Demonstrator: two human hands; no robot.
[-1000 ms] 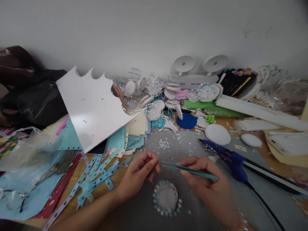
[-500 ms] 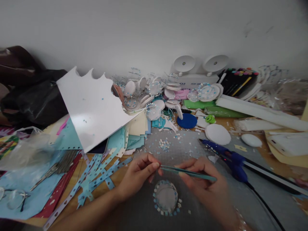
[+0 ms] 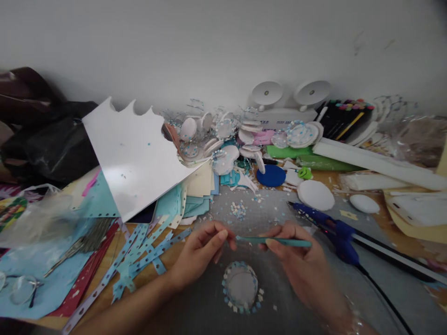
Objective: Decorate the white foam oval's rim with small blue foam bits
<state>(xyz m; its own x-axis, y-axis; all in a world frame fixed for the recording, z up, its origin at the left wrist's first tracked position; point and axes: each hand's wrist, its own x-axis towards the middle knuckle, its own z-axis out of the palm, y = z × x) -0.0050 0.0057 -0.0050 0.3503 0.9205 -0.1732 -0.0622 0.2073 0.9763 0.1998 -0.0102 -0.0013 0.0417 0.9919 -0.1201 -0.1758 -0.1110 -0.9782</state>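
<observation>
My right hand [image 3: 295,253] grips a pair of teal tweezers [image 3: 279,241], held nearly level with the tips towards the left. A tiny pale blue paper piece [image 3: 238,237] seems to sit at those tips. Just left of them is my left hand [image 3: 206,246], its thumb and forefinger pinched together; what they hold, if anything, is too small to see. Below both hands, a round disc [image 3: 240,286] ringed with small blue and cream paper flowers lies on the grey mat [image 3: 195,307]. Further back on the mat is a loose pile of paper flowers [image 3: 239,210].
A blue glue gun [image 3: 340,235] with a black cord lies at right beside a white foam disc [image 3: 316,195]. Punched paper strips [image 3: 139,256] and scissors [image 3: 70,253] are at left. White board [image 3: 136,153], decorated discs [image 3: 225,158] and a blue oval [image 3: 271,176] crowd the back.
The tweezers' tips have drawn slightly away from my left fingertips, and the tweezers have turned edge-on and level. My right hand has shifted slightly; the ringed disc stays put.
</observation>
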